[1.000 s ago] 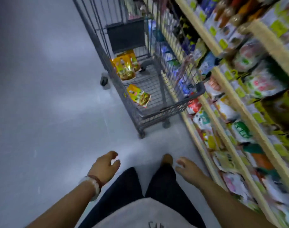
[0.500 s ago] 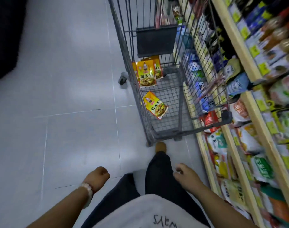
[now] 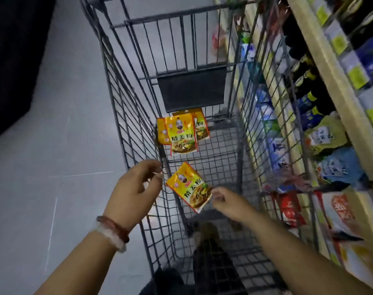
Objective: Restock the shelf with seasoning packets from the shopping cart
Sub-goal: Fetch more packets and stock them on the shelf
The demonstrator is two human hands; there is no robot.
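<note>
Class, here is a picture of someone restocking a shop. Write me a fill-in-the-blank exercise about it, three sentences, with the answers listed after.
1. The yellow seasoning packets lie inside the wire ____.
2. The bracelets are on the person's ____ wrist.
3. The stocked shelf stands on the cart's ____ side.

Missing words: cart; left; right

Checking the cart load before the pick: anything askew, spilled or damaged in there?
Nothing looks spilled or torn. The lone seasoning packet lies diagonally on the cart floor, apart from the packet stack leaning against the back left corner. Both the left hand and right hand hover by it, holding nothing.
</note>
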